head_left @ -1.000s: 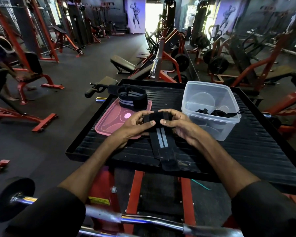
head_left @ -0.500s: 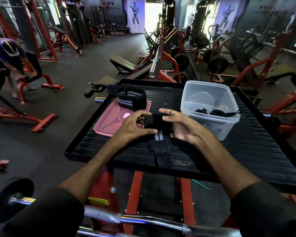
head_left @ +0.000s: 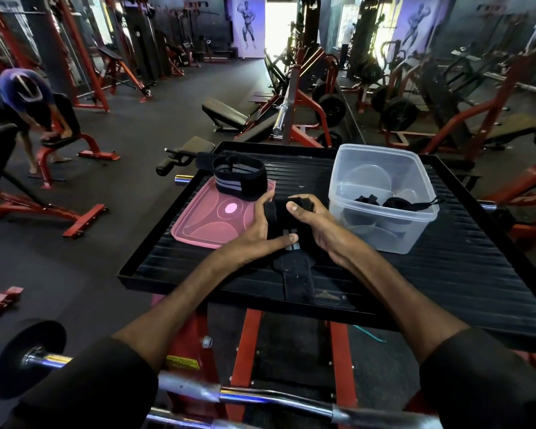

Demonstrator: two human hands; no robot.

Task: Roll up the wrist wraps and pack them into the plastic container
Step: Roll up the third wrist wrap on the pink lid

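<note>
Black webbing with grey stripes, the wrist wrap point(head_left: 280, 213) sits partly rolled near the middle of the ribbed tabletop point(head_left: 446, 274); its loose tail runs flat toward the near edge; both hands clasp the rolled part, the left hand point(head_left: 254, 230) curled round its left side with the thumb pressed on the striped strip, the right hand point(head_left: 317, 226) curled round its right side with the thumb on top; just beside the right hand, toward the far right corner, stands the clear plastic container point(head_left: 381, 146), open, with dark wraps point(head_left: 393, 202) lying inside; left of the hands lies a pink lid point(head_left: 211, 222); a second wrist wrap point(head_left: 240, 178), in a loose coil, rests on the lid's far edge; a chrome barbell point(head_left: 260, 397) crosses below the tabletop's near edge.
</note>
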